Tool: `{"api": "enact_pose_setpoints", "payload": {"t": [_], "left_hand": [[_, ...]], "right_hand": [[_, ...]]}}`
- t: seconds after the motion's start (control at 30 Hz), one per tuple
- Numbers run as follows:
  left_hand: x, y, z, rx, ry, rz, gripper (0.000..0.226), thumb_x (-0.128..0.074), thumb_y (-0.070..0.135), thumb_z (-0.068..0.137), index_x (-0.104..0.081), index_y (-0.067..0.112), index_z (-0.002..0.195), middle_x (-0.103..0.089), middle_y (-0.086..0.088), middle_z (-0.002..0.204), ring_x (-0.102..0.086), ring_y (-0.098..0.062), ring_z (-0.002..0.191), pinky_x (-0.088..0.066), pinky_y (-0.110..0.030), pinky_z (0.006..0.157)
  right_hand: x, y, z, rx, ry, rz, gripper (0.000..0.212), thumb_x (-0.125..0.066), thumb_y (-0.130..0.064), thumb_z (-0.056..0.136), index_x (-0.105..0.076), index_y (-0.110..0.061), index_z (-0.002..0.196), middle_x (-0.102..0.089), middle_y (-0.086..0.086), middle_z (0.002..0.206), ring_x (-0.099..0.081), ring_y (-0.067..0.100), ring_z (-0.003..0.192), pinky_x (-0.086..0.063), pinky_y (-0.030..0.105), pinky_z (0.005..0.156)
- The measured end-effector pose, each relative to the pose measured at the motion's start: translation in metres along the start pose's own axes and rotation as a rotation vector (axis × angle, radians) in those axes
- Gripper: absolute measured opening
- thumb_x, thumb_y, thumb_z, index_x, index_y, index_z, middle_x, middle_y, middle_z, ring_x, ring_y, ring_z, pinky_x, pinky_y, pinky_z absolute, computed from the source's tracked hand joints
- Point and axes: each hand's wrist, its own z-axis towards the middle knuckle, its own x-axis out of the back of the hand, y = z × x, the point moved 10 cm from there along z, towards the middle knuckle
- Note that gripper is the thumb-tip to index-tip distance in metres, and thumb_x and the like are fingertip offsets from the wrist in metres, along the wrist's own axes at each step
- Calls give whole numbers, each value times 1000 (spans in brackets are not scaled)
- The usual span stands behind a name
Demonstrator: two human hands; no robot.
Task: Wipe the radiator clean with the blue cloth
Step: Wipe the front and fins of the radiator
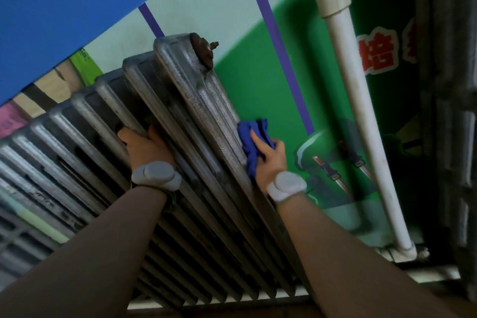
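A grey cast-iron radiator (180, 100) with several upright ribs fills the middle of the tilted head view. A rusty round cap sits at its upper right end. My right hand (271, 156) presses a bunched blue cloth (251, 142) against the side of the radiator's end rib. My left hand (147, 146) rests on the front of the radiator, fingers curled around a rib edge. Both wrists wear pale grey bands.
A white pipe (358, 111) with an elbow joint runs down the green wall (258, 80) just right of the radiator. Purple stripes cross the wall. A dark object stands at the far right edge. A white ledge lies below the radiator.
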Motion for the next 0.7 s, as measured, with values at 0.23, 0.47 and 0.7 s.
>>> {"api": "enact_pose_setpoints", "payload": {"t": [0.23,0.47,0.7], "left_hand": [[3,2,0,-6,31,-32,45,-40,29,98,-31,-4,128,-56,-30,116,-57,-43,100,-38,-40,71],[4,5,-3,-12,15,-34,50,-38,31,98,-30,-5,132,-54,-22,122,-57,-35,104,-38,-34,71],[6,10,-8,7,-31,31,51,-35,30,99,-27,-1,138,-47,-20,132,-52,-35,115,-40,-38,89]], "right_hand": [[8,96,-54,-348,-181,-162,56,-40,-2,90,-39,-29,140,-40,4,123,-40,34,127,-32,33,103],[16,-86,19,270,101,29,52,-46,4,87,-48,-18,135,-41,19,123,-40,24,109,-22,15,99],[-5,53,-7,-99,51,35,59,-43,14,89,-37,-21,136,-34,12,121,-47,39,114,-16,1,95]]}}
